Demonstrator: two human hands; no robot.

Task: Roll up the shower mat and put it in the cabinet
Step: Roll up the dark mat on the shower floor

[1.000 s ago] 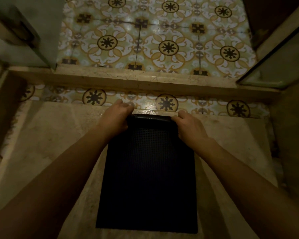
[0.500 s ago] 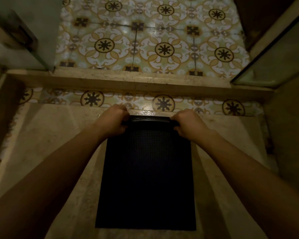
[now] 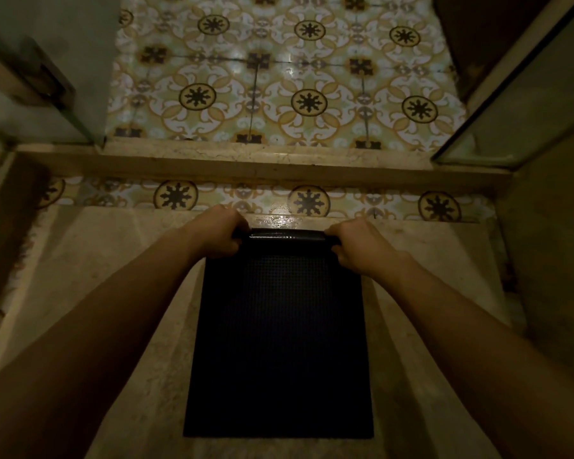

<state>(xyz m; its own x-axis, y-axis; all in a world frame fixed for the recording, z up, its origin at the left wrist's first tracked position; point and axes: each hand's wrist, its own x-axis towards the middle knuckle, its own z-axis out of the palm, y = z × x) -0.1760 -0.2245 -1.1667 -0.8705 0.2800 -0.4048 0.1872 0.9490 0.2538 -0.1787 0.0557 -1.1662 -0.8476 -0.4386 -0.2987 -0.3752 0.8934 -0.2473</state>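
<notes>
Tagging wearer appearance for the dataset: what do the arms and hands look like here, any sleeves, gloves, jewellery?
Both forearms are bare for their whole visible length, with no sleeve edge in frame. The left hand and right hand are bare too: no gloves, and no watch, bracelet or ring shows. The light is dim, so small items could be missed.

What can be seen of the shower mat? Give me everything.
The shower mat is a dark, nearly black rectangle with a fine dotted texture, rubbery in look. It lies flat on the pale stone floor, long side running away from the person. Its far edge is curled into a narrow glossy roll. The left hand and right hand each close a grip on one end.
</notes>
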